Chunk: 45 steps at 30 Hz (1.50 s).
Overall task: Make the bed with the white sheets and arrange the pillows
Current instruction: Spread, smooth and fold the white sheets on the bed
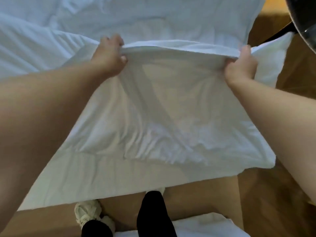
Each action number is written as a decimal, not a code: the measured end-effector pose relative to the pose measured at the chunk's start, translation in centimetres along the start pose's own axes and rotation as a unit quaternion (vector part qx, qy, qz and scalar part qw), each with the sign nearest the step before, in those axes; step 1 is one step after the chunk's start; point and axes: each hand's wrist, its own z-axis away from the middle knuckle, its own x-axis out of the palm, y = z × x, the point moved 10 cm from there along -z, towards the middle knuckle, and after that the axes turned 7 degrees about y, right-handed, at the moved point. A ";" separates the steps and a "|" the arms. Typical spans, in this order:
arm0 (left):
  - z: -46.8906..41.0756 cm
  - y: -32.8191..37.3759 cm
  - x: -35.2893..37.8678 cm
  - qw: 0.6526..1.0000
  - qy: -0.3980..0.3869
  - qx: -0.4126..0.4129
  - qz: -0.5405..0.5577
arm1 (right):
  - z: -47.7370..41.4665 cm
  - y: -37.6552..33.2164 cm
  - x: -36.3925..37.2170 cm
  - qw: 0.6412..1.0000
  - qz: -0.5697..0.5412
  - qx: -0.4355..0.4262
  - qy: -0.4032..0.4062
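Here | left hand (109, 55) and right hand (241, 65) each clutched the raised top edge of the white sheet (162, 108) | sheet stretched between them, over the bed (153, 17) | two hands, one sheet held

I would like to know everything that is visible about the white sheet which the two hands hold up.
The white sheet is thin, soft-looking cloth, full of creases, and a warm tint shows through its middle. Its upper edge is folded over and stretched between the left hand and the right hand, both gripping it with curled fingers. From there it slopes down toward the person, over the bed edge; one lower corner hangs above the brown floor.
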 end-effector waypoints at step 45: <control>36.1 -34.3 0.8 0.968 -0.209 0.098 -0.095 | 56.2 -7.9 19.4 0.714 0.398 -0.311 -0.485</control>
